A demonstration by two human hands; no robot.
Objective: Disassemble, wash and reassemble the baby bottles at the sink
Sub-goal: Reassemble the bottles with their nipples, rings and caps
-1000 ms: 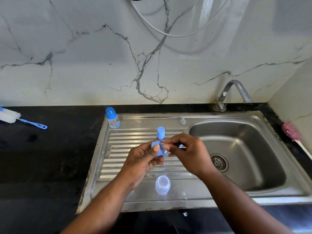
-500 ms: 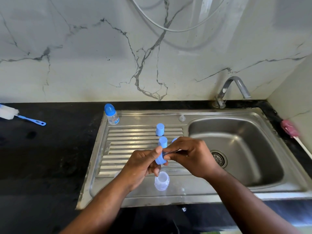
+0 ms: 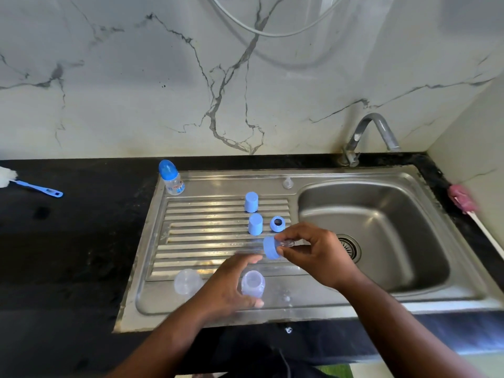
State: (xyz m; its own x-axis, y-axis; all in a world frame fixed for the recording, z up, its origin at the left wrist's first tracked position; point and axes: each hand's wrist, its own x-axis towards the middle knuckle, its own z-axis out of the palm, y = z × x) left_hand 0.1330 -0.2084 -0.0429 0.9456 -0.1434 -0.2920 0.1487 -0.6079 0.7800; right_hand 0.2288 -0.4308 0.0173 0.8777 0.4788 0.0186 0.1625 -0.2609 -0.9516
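Note:
My right hand (image 3: 316,252) pinches a blue screw ring with a clear teat (image 3: 272,247) over the draining board. My left hand (image 3: 231,285) curls round an open clear bottle body (image 3: 253,287) standing at the board's front edge. A second clear bottle body (image 3: 186,283) stands just left of it. Two blue caps (image 3: 251,202) (image 3: 255,224) and a loose blue ring (image 3: 277,223) sit on the ribbed board. An assembled bottle with a blue cap (image 3: 170,178) stands at the board's far left corner. A clear teat (image 3: 287,183) lies at the back.
The steel sink basin (image 3: 381,214) with its drain lies to the right, under a curved tap (image 3: 373,132). A blue-handled bottle brush (image 3: 32,186) lies on the black counter at the left. A pink brush (image 3: 463,200) rests at the right wall.
My hands have parted. The left hand let go of the blue ring and dropped to the clear bottle body. The right hand keeps the ring and teat.

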